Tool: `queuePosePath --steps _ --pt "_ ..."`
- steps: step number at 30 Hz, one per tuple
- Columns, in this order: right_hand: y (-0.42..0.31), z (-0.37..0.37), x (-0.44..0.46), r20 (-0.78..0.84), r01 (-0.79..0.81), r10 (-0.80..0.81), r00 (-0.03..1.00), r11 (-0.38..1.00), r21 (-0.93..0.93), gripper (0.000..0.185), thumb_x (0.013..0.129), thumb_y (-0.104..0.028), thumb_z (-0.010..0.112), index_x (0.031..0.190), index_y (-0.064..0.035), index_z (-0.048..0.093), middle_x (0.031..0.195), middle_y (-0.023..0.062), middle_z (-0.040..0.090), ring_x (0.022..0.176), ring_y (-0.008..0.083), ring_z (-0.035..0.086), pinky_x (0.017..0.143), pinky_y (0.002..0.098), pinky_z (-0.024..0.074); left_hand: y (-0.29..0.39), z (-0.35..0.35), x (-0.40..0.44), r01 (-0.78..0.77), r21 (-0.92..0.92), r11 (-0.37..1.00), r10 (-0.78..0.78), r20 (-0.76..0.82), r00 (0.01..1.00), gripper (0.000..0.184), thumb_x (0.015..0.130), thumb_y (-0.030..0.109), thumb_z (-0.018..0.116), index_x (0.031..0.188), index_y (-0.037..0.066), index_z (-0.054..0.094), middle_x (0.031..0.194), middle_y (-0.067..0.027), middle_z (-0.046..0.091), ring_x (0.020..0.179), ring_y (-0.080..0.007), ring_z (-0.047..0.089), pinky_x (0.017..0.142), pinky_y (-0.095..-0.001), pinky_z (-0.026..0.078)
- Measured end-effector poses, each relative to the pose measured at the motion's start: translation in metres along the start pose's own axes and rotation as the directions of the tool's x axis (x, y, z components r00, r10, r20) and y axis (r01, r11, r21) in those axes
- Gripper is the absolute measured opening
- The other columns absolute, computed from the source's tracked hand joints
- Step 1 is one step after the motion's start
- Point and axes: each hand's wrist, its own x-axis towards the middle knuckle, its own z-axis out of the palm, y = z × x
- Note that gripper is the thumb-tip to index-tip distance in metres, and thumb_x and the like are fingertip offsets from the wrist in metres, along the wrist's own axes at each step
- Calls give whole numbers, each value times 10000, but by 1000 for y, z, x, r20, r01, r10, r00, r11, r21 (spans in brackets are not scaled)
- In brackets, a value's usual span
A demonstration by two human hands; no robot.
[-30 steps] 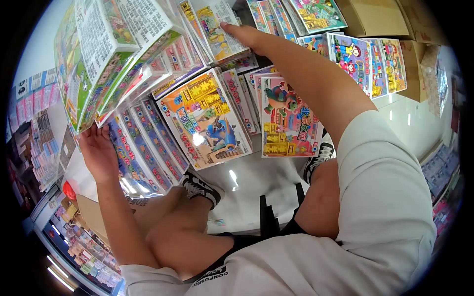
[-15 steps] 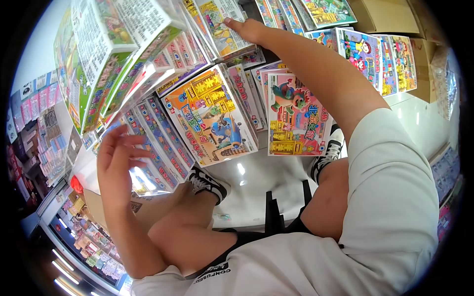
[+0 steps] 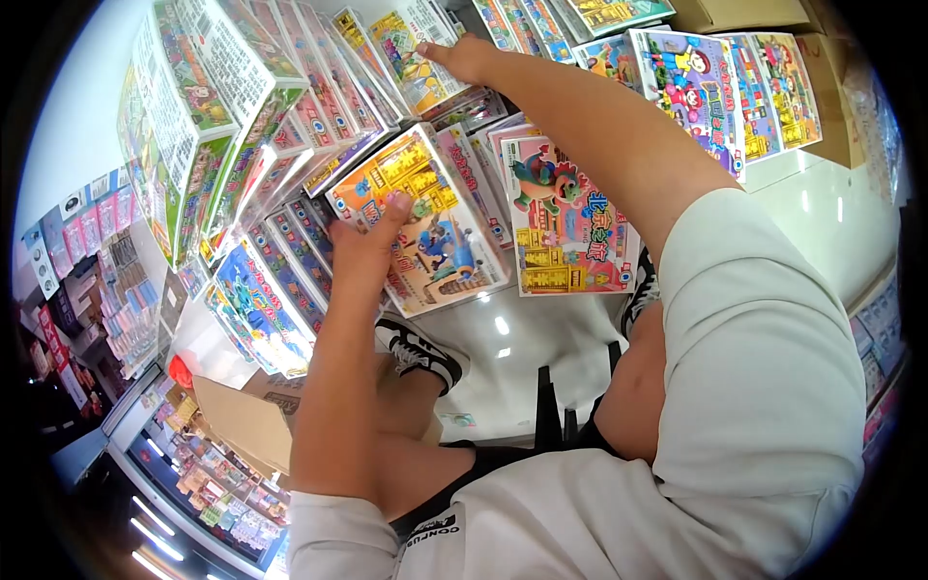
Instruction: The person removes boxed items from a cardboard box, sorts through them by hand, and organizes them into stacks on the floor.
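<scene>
My left hand (image 3: 369,237) is on the left edge of an orange box (image 3: 449,251) with a blue plane picture, thumb on its front, fingers behind it. My right hand (image 3: 462,58) rests at the top of a yellow and white boxed set (image 3: 416,72), its thumb on the face. A pink box (image 3: 570,232) with a green dinosaur stands right of the orange one. Left of my left hand, a blue box (image 3: 256,304) leans outward from a row of boxes (image 3: 290,246). Tall green and white boxes (image 3: 208,126) rise at the upper left.
Purple and yellow boxes (image 3: 691,97) stand at the upper right, before cardboard cartons (image 3: 831,106). An open carton (image 3: 242,416) is at the lower left. My shoe (image 3: 420,353) is on the shiny floor (image 3: 493,372). Shelves of small goods (image 3: 217,483) line the lower left.
My left hand has left the green and white boxes and moved right onto the orange box. The blue box at the left now leans outward. My right hand stays near the yellow and white set.
</scene>
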Motion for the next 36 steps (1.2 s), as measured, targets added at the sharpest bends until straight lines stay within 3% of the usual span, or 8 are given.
queuePosePath --steps 4,12,15,19,23,32,33,36 --pt "-2 -1 1 -4 15 -16 1000 996 -87 1263 869 -861 534 1412 268 379 1271 355 655 1150 426 688 1003 442 532 13 22 -5 48 -35 998 -52 -116 992 961 772 393 939 1366 -161 425 1253 -229 669 1065 -251 707 903 -367 585" --pt "-4 -5 -4 31 46 -43 999 995 -94 1263 882 -859 512 1412 278 366 1270 367 649 1176 427 674 997 443 531 -11 21 4 62 -341 938 -29 101 994 621 834 284 901 1315 10 620 1207 -103 727 1098 -199 701 954 -354 559" --pt "-5 0 -2 26 53 -51 998 994 -96 1275 891 -857 499 1416 293 338 1299 377 630 1196 431 664 1014 440 521 -18 22 10 -18 -373 928 48 70 996 540 928 314 795 1346 30 605 1235 -112 713 1120 -212 687 960 -363 551" --pt "0 -3 3 63 72 -67 996 994 -85 1283 894 -856 493 1431 295 311 1347 388 597 1234 437 642 1044 440 501 -10 27 30 64 -713 698 -46 45 998 541 1038 418 404 1377 34 577 1294 -124 693 1205 -308 649 1054 -450 494" --pt "-2 -3 2 86 48 -43 995 997 -55 1272 894 -851 500 1436 286 323 1370 378 590 1251 436 632 1058 441 490 -18 11 65 -220 -858 465 101 -195 976 487 943 265 389 1299 21 614 1271 -127 686 1154 -293 657 1050 -397 478" --pt "-5 -8 -6 70 45 -42 997 999 -32 1230 886 -852 511 1436 242 393 1376 363 596 1256 436 628 1068 445 482 -28 22 80 -114 -837 535 -114 -204 972 321 946 174 453 1099 3 677 1112 -141 722 991 -272 705 910 -391 551" --pt "-4 -8 -6 73 49 -47 996 998 -26 1220 885 -852 512 1435 232 409 1375 362 598 1256 437 628 1066 447 483 -46 14 94 -111 -751 650 -117 -244 963 292 935 139 459 1066 -6 676 1066 -146 722 928 -263 714 843 -382 571" --pt "-4 -9 -5 94 49 -44 995 998 -43 1168 892 -839 522 1417 203 469 1364 355 608 1240 434 638 1052 454 492 -61 13 108 -221 -763 608 77 -221 972 288 924 104 456 1072 -25 667 1063 -145 718 921 -260 713 826 -387 570"
